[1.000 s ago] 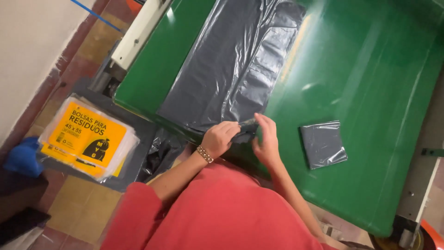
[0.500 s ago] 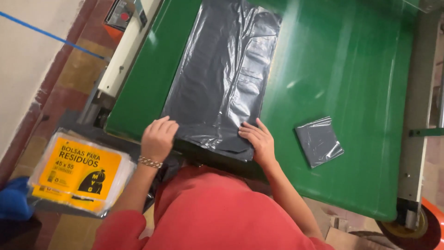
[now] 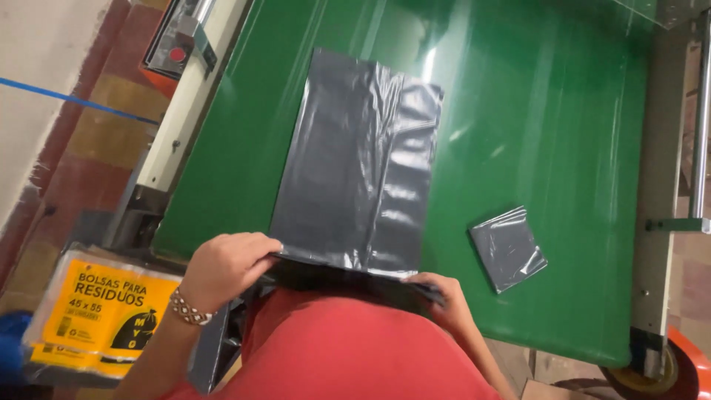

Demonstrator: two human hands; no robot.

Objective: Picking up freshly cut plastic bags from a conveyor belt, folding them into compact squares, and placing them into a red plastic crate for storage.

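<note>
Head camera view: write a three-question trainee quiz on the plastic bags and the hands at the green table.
1. True or false: both hands hold the near edge of the long dark grey bag spread on the green table.
2. Which lies nearer the small folded grey bag: A) the left hand, B) the right hand?
3. What colour is the pack of bags lying beside the table, below the left hand?

Key
1. True: each hand grips one corner of that edge.
2. B.
3. Yellow, with a clear wrapper around it.
</note>
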